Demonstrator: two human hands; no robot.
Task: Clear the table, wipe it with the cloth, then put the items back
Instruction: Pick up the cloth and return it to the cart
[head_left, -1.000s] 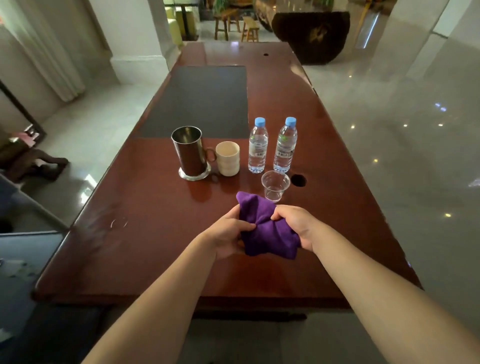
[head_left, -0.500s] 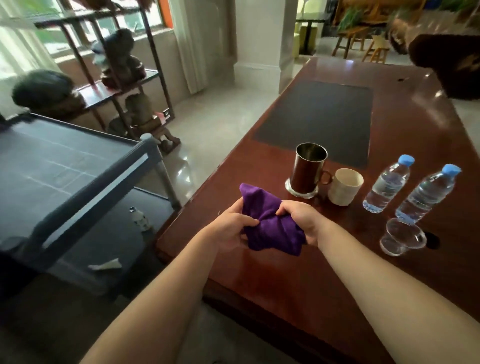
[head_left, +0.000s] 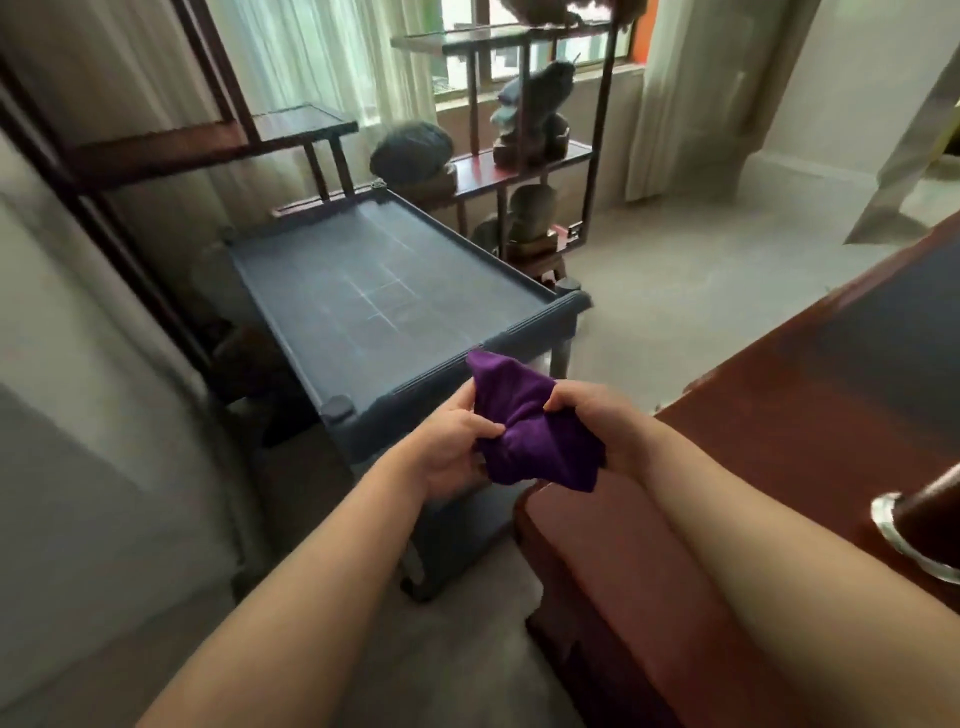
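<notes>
Head view, only one given. Purple cloth (head_left: 530, 426) bunched mid-frame, held up in the air between both hands, over the gap between the blue cart (head_left: 374, 291) at left and the near-left corner of the worktop (head_left: 810, 415) at right. Not touching either surface as far as visible.

Left hand (head_left: 452, 447) clenched on the cloth's left side, fingers (head_left: 480, 425) pinching a fold near the middle. Right hand (head_left: 597, 415) clenched on the right side, thumb and fingers gripping the upper right edge, lower corner of cloth hanging past the palm.

Cloth judged soft, light, limp: creases deep, corners droop, one point sticks up at the far top. No stiffness, no breakage risk, not slippery by the look of the matte weave. Likely to sag or unfold if pinched by one corner only. Best taken in a whole-palm wad for wiping, or flattened under spread fingers.

Cart top looks bare, raised rim all around. Glass-rimmed base of a dark vessel (head_left: 914, 535) at right edge of frame, on the worktop, mostly cut off; cannot tell what else stands there. Shelf unit (head_left: 524, 171) with stone ornaments far behind the cart.

Clearing judged not yet done, at least one item on the worktop.
</notes>
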